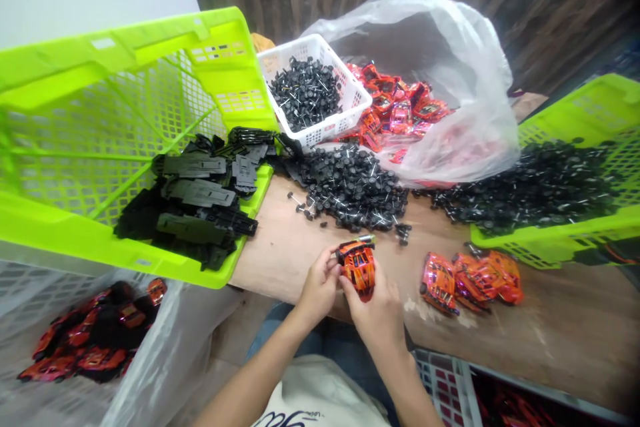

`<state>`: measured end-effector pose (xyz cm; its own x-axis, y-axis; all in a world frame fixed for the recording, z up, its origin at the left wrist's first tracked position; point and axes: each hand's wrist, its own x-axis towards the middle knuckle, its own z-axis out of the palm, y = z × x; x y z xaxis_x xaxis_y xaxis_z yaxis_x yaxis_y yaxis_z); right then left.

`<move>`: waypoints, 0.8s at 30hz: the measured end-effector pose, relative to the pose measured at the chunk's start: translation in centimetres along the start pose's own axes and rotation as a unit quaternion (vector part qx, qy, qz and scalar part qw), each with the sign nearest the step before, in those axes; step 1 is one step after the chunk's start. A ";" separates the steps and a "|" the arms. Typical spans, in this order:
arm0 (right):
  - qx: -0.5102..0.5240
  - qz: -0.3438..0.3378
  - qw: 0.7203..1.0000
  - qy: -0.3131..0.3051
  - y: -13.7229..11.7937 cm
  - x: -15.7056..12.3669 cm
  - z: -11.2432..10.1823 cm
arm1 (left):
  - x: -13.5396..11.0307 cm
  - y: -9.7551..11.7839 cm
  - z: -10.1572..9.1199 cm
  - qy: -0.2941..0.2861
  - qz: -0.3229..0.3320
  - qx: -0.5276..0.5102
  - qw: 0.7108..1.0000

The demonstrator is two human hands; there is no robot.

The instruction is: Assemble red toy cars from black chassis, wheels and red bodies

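Toy car (358,270) is up in both hands, right around the near edge of the desk (280,233). Left hand (323,283) is pinching its left side with the fingertips, and the right hand (375,303) is wrapped around the other side, thumb over the near end. Just past it on the desk sits a big heap of black wheels (355,180) on thin metal rods, a few strays at its edge. More orange car shells (440,283) lie bunched over to the right. Green basket (220,20) on the left is tipped on its side with flat black bases (197,193) piled at its mouth. Behind the heap: a white basket (345,121) with more wheels, next to a clear plastic bag (480,73) full of shiny red-orange shells.
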<state>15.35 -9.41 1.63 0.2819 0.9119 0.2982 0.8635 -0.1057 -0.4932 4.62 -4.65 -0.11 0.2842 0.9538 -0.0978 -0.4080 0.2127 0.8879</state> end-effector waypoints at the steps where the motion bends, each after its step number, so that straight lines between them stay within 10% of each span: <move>1: -0.005 0.001 1.000 -0.005 0.0 0.1 -0.1 | 0.0 0.1 0.1 -0.005 0.000 0.000 1.000; 10: 0.095 0.003 0.992 -0.079 0.7 0.0 0.1 | -0.5 1.8 0.1 -0.012 0.004 0.000 1.000; 18: 0.470 0.050 0.852 -0.223 1.5 2.9 -2.6 | -1.7 2.8 0.4 -0.074 0.020 0.069 0.995; 24: 0.472 0.019 0.861 -0.187 0.1 2.7 -2.7 | -2.6 2.7 -0.2 -0.063 0.091 0.138 0.984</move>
<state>17.36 -7.98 4.59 -0.0044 0.9974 0.0713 0.0816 0.0714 -0.9941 2.58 -6.54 2.47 0.3411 0.9330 0.1150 -0.2155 -0.0415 0.9756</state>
